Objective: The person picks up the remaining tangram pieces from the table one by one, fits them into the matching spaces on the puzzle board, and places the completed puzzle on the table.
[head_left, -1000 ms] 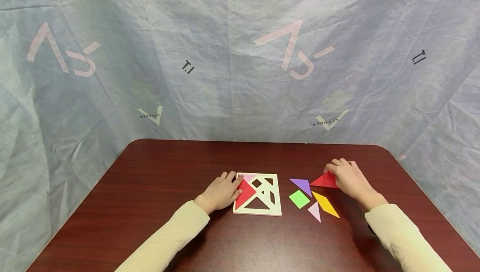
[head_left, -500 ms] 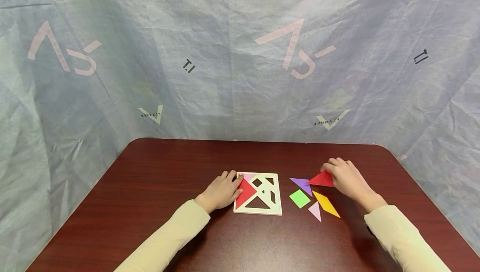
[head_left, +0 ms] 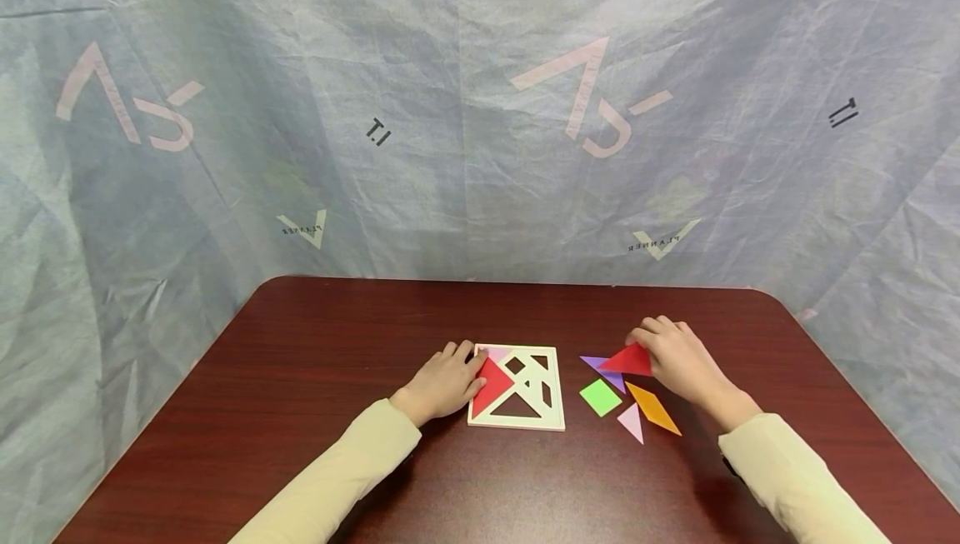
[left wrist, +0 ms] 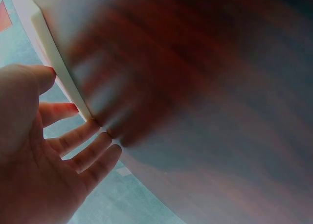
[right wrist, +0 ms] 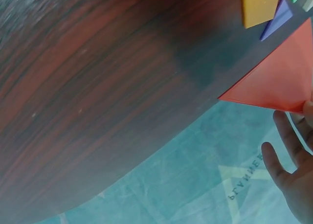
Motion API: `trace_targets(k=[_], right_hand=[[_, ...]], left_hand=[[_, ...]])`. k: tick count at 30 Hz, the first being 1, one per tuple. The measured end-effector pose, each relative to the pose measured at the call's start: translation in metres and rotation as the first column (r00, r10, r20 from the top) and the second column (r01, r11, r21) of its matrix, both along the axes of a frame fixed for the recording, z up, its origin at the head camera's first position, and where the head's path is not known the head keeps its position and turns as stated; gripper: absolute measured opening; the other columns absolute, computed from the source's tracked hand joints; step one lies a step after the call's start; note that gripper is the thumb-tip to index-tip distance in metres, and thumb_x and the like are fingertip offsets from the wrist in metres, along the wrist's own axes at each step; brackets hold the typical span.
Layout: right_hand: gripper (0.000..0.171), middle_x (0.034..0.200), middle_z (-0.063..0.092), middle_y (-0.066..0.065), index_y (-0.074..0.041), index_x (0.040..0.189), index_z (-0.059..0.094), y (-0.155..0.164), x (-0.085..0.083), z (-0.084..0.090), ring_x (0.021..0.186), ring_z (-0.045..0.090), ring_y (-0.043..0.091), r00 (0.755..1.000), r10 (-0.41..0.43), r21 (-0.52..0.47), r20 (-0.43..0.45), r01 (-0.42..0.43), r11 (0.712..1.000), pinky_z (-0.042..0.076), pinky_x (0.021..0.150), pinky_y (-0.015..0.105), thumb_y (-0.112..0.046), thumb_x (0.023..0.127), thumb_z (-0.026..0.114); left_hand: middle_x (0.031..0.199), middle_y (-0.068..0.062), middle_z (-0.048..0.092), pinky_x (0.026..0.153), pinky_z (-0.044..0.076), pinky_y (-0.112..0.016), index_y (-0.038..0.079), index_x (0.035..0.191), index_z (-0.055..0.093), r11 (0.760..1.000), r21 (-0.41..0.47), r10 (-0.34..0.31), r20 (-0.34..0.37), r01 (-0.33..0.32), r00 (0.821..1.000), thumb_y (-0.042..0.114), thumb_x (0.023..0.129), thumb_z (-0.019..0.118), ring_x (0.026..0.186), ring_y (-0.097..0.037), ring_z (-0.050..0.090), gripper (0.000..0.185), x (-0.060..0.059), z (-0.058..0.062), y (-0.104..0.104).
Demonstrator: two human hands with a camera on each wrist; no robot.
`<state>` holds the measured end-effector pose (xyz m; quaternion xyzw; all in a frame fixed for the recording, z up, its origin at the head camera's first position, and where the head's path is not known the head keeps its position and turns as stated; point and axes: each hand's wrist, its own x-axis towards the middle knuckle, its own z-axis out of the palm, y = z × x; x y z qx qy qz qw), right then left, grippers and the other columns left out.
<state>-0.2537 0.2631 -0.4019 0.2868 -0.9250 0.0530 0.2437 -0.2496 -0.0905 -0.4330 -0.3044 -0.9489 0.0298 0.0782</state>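
A wrinkled blue sheet hangs behind the dark wooden table (head_left: pixel 300 361). Your right hand (head_left: pixel 678 361) pinches the red triangle (head_left: pixel 626 361) by its edge, lifted just above the purple piece (head_left: pixel 603 371), right of the white puzzle frame (head_left: pixel 516 423) near the table's centre. It looks thin, stiff, light and smooth, so grip its edges. Your left hand (head_left: pixel 442 381) rests with relaxed fingers at the frame's left edge.

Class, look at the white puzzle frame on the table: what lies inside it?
Inside the white frame lie a red triangle at its left and a pink piece at the top-left corner. The left hand covers part of that edge; other slots show dark table.
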Motion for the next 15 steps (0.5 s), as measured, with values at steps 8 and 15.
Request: trace_targets(k=[8,15], right_hand=[[0.026,0.081,0.06,0.001,-0.012,0.082,0.067,-0.012,0.002,-0.004,0.077,0.05,0.019,0.999,0.032,-0.007,-0.028,-0.032,0.999,0.039,0.066,0.037,0.008,0.067,0.066],[0.027,0.081,0.059,0.0,-0.013,0.082,0.067,-0.024,0.005,-0.004,0.077,0.05,0.018,0.997,0.06,-0.004,-0.046,-0.06,0.998,0.04,0.066,0.036,0.01,0.068,0.061]], left_hand=[[0.12,-0.013,0.048,0.084,0.045,-0.039,0.011,0.131,0.05,1.0,0.003,0.004,0.002,-0.004,1.0,0.035,0.094,0.046,0.101,-0.028,0.049,0.045,-0.001,-0.002,0.0],[0.12,-0.013,0.048,0.085,0.045,-0.038,0.011,0.131,0.049,1.0,0.002,0.007,0.016,-0.007,1.0,0.035,0.094,0.046,0.102,-0.028,0.048,0.045,0.0,0.001,0.0]])
